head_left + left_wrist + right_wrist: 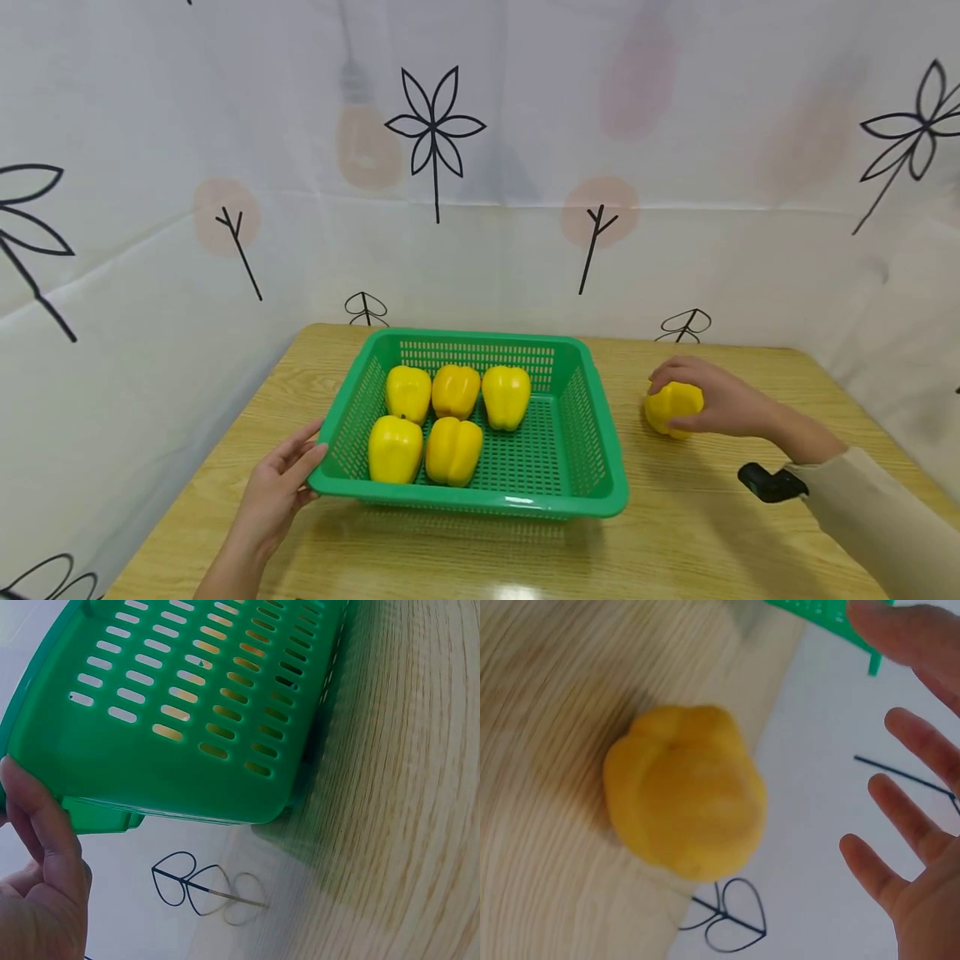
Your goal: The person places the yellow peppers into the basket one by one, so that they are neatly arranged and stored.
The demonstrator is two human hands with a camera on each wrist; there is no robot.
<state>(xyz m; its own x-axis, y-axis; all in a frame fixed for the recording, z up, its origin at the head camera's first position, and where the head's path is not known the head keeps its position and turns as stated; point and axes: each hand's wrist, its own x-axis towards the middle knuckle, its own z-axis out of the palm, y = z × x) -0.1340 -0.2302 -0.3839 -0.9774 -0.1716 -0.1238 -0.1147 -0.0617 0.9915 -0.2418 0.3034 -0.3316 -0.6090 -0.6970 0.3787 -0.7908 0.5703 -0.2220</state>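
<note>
A green plastic basket (468, 505) with slotted walls stands on the table, holding several yellow bell peppers (453, 450) in two rows at its left and middle. My left hand (279, 483) grips the basket's left rim, thumb on top. Seen from the left wrist, that hand (45, 870) pinches the rim at a corner. To the right of the basket, a lone yellow bell pepper (663, 410) rests on the table. Over it my right hand (720, 402) hovers, fingers spread and thumb apart. In the right wrist view a gap separates these fingers (907, 810) from the pepper (686, 795).
The wooden table (480, 567) has rounded back corners. A white cloth (510, 275) with black plant drawings hangs behind and on both sides. A dark wrist device (772, 482) sits at the right sleeve (885, 517).
</note>
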